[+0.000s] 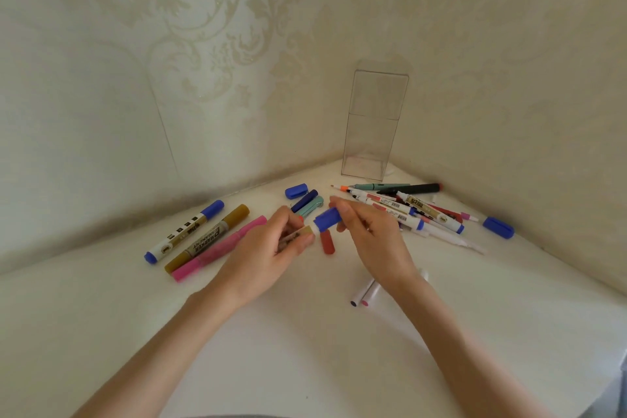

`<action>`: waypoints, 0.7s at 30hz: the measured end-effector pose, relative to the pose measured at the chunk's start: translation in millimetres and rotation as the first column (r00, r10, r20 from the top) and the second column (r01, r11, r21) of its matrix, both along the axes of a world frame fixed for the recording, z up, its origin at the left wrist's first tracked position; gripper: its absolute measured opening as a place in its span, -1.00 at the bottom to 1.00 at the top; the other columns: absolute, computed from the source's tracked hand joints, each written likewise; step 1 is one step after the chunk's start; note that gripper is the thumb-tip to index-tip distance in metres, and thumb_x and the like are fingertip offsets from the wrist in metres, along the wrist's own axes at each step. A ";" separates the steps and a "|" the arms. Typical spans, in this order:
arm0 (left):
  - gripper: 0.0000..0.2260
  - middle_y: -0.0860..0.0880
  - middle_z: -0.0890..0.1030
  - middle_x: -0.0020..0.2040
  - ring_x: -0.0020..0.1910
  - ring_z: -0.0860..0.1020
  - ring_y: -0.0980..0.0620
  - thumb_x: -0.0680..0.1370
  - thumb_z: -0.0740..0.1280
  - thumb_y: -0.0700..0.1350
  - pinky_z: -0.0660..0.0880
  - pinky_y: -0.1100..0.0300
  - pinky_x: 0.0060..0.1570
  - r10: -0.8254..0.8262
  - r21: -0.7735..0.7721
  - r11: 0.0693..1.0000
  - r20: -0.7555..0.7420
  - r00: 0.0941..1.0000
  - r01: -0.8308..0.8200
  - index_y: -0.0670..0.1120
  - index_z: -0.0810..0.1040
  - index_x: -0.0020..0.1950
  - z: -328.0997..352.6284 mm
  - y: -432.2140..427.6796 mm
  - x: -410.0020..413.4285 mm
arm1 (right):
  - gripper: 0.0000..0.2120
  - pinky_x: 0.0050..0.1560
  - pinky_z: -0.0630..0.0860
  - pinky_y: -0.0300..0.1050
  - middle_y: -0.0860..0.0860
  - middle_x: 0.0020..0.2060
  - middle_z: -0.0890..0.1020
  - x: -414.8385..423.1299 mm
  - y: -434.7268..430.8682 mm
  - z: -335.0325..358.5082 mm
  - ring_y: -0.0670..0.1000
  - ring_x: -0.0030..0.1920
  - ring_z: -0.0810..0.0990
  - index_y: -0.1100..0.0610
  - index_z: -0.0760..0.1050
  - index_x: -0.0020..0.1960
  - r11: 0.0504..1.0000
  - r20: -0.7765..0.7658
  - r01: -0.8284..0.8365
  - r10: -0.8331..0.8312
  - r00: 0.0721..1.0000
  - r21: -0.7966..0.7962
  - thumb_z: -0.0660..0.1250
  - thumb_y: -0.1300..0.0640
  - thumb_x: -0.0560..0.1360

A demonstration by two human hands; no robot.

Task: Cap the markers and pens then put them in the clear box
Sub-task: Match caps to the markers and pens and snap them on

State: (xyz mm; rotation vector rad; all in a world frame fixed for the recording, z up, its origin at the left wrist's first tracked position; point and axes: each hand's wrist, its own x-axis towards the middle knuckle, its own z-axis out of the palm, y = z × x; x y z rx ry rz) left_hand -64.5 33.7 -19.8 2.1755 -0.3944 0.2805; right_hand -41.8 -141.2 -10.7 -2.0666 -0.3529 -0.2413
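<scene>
My left hand (271, 246) grips the barrel of a white and gold marker (296, 235) above the table's middle. My right hand (369, 231) pinches a blue cap (328, 216) that sits at the marker's tip. The tall clear box (371, 122) stands upright in the far corner, with nothing in it that I can see. Three capped markers lie to the left: a blue-capped one (185, 231), a gold one (210, 237) and a pink one (220, 249). A pile of pens and markers (407, 209) lies to the right of my hands.
Loose blue caps lie at the back (296, 191) and far right (498, 227). A red cap (328, 242) lies under my hands, with a dark blue pen (304, 201) behind them. Two white markers (364, 295) rest under my right wrist. Patterned walls close the corner.
</scene>
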 end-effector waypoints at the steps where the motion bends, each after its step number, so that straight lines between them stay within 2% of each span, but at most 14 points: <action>1: -0.86 0.07 0.54 -0.31 -0.34 0.50 0.14 0.53 0.27 0.03 0.42 0.21 -0.31 0.076 0.028 0.997 0.059 0.995 -0.078 -0.02 0.41 -0.08 1.2 5.3 -1.1 | -0.66 -0.02 0.38 -0.37 -0.16 -0.11 0.60 2.9 -2.8 0.6 -0.25 -0.07 0.53 0.01 0.50 0.26 0.999 -0.008 0.037 -0.037 0.999 -0.025 0.08 -0.05 0.60; 3: -0.93 0.04 0.54 -0.27 -0.32 0.51 0.04 0.54 0.27 -0.08 0.44 0.06 -0.30 0.206 0.090 0.971 0.139 0.969 -0.219 -0.02 0.39 -0.03 1.1 17.3 -3.6 | -0.67 0.07 0.38 -0.24 -0.08 0.01 0.59 10.7 -16.1 -0.1 -0.09 0.06 0.51 0.07 0.50 0.24 0.979 0.056 0.183 -0.179 0.982 -0.085 0.08 0.00 0.61; 4: -0.92 -0.02 0.56 -0.21 -0.26 0.53 -0.03 0.54 0.25 -0.13 0.45 -0.01 -0.25 0.251 0.128 0.955 0.131 0.959 -0.267 -0.02 0.38 0.01 -1.5 24.5 -4.9 | -0.71 0.06 0.38 -0.19 0.00 0.03 0.60 16.4 -26.6 -1.9 0.00 0.08 0.51 0.11 0.52 0.20 0.945 0.115 0.297 -0.283 0.952 -0.136 0.11 0.06 0.61; 5: -0.87 -0.07 0.58 -0.12 -0.21 0.54 -0.06 0.54 0.23 -0.17 0.45 -0.01 -0.21 0.284 0.167 0.940 0.099 0.954 -0.297 -0.02 0.38 0.07 -5.2 31.4 -6.8 | -0.73 0.06 0.38 -0.15 0.07 0.07 0.60 22.6 -37.9 -4.0 0.07 0.11 0.50 0.16 0.52 0.20 0.896 0.156 0.401 -0.376 0.913 -0.189 0.14 0.12 0.60; 7: -0.76 -0.08 0.57 0.11 -0.07 0.55 -0.02 0.53 0.23 -0.22 0.44 0.13 -0.11 0.316 0.237 0.916 0.070 0.946 -0.324 -0.06 0.39 0.19 -15.6 42.2 -9.9 | -0.70 0.14 0.38 -0.05 0.15 0.18 0.56 33.5 -56.7 -9.6 0.15 0.19 0.45 0.19 0.47 0.27 0.794 0.191 0.508 -0.471 0.861 -0.334 0.19 0.19 0.57; 9: -0.68 -0.07 0.49 0.27 0.08 0.55 -0.06 0.52 0.26 -0.26 0.41 0.20 -0.04 0.329 0.281 0.894 0.120 0.937 -0.350 -0.10 0.40 0.27 -23.5 46.1 -11.5 | -0.67 0.19 0.38 -0.02 0.15 0.23 0.53 40.0 -64.2 -15.9 0.16 0.23 0.41 0.17 0.44 0.31 0.717 0.172 0.489 -0.472 0.865 -0.497 0.22 0.15 0.56; 12: -0.69 -0.16 0.49 0.15 0.01 0.54 -0.14 0.51 0.27 -0.27 0.34 0.20 -0.18 0.383 0.359 0.835 0.168 0.909 -0.418 -0.13 0.44 0.25 -26.2 43.3 -8.7 | -0.66 0.20 0.38 -0.01 0.13 0.22 0.52 44.2 -63.7 -22.9 0.14 0.23 0.41 0.14 0.43 0.31 0.642 0.168 0.453 -0.455 0.874 -0.619 0.23 0.11 0.56; 15: -0.71 -0.15 0.47 0.15 0.03 0.52 -0.10 0.52 0.26 -0.23 0.39 0.18 -0.16 0.425 0.452 0.768 0.171 0.889 -0.454 -0.13 0.45 0.25 -24.9 37.9 -3.1 | -0.69 0.18 0.37 -0.02 0.11 0.17 0.55 45.5 -63.6 -24.2 0.12 0.19 0.42 0.13 0.47 0.27 0.605 0.216 0.481 -0.458 0.862 -0.635 0.25 0.10 0.55; 17: -0.72 -0.15 0.51 0.13 0.08 0.51 -0.13 0.50 0.30 -0.21 0.45 0.08 -0.02 0.441 0.503 0.724 0.188 0.877 -0.472 -0.14 0.49 0.21 -24.6 35.9 0.3 | -0.70 0.14 0.37 -0.03 0.09 0.12 0.58 45.8 -64.0 -24.0 0.11 0.16 0.43 0.11 0.51 0.25 0.629 0.230 0.510 -0.474 0.850 -0.587 0.26 0.08 0.54; 19: -0.75 -0.16 0.56 0.07 0.05 0.53 -0.17 0.45 0.37 -0.23 0.45 0.03 0.03 0.411 0.454 0.749 0.254 0.876 -0.483 -0.16 0.56 0.13 -24.3 32.6 4.2 | -0.70 0.05 0.43 -0.04 0.06 0.02 0.62 44.0 -61.4 -19.6 0.08 0.05 0.49 0.10 0.54 0.23 0.729 0.205 0.512 -0.474 0.856 -0.454 0.29 0.06 0.52; 20: -0.80 -0.14 0.57 0.02 0.01 0.55 -0.14 0.45 0.38 -0.25 0.45 0.12 0.01 0.369 0.374 0.804 0.295 0.882 -0.462 -0.17 0.59 0.07 -22.8 29.7 5.2 | -0.72 -0.03 0.48 -0.07 0.04 -0.06 0.64 42.1 -58.1 -14.9 0.05 -0.05 0.53 0.11 0.56 0.19 0.815 0.154 0.472 -0.446 0.881 -0.337 0.31 0.06 0.51; 21: -0.86 -0.08 0.58 -0.03 -0.03 0.56 -0.06 0.46 0.37 -0.24 0.43 0.29 -0.03 0.329 0.258 0.875 0.300 0.895 -0.409 -0.16 0.60 0.01 -18.0 24.6 4.3 | -0.74 -0.12 0.50 -0.15 0.00 -0.13 0.64 38.6 -52.8 -8.6 -0.01 -0.13 0.55 0.11 0.57 0.16 0.898 0.074 0.391 -0.384 0.920 -0.200 0.32 0.06 0.51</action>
